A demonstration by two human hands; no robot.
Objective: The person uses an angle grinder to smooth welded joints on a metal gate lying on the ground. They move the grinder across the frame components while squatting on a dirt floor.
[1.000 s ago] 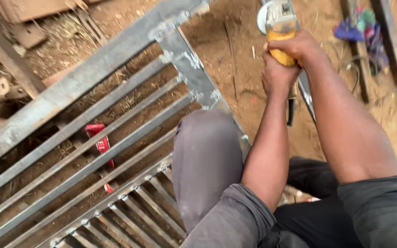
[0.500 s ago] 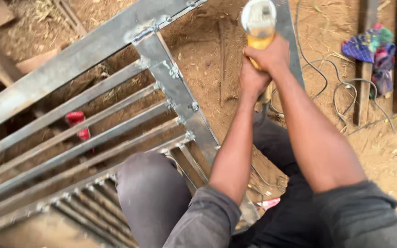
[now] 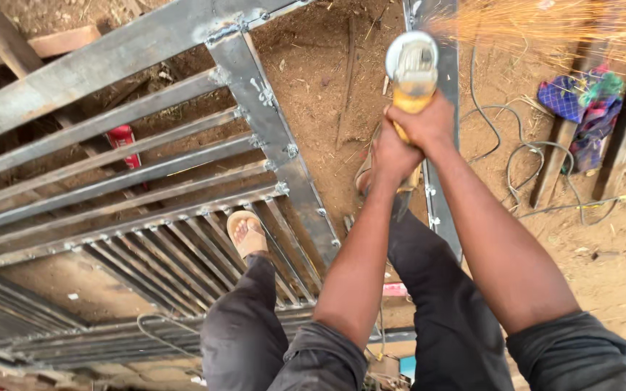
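Note:
Both my hands grip a yellow angle grinder [image 3: 413,69] with a grey head, held out in front of me. My left hand [image 3: 394,156] wraps its rear body and my right hand [image 3: 427,123] holds it just ahead. The grinder's head sits against the right upright bar [image 3: 443,145] of a grey welded steel gate frame [image 3: 182,29] lying flat on the dirt. Orange sparks [image 3: 545,25] spray to the right from the grinder. My legs in dark trousers straddle the frame, and my sandalled left foot [image 3: 246,232] rests on thin bars.
A red can [image 3: 122,139] lies under the horizontal bars at left. Grey cables [image 3: 516,159] trail across the dirt at right near wooden planks [image 3: 556,156] and a bundle of coloured cloth [image 3: 581,108]. Loose wire [image 3: 157,326] lies by the lower bars.
The view has tilted down, showing my sandalled foot on the bars. The grinder sits lower in view, and sparks now fly to the right from it.

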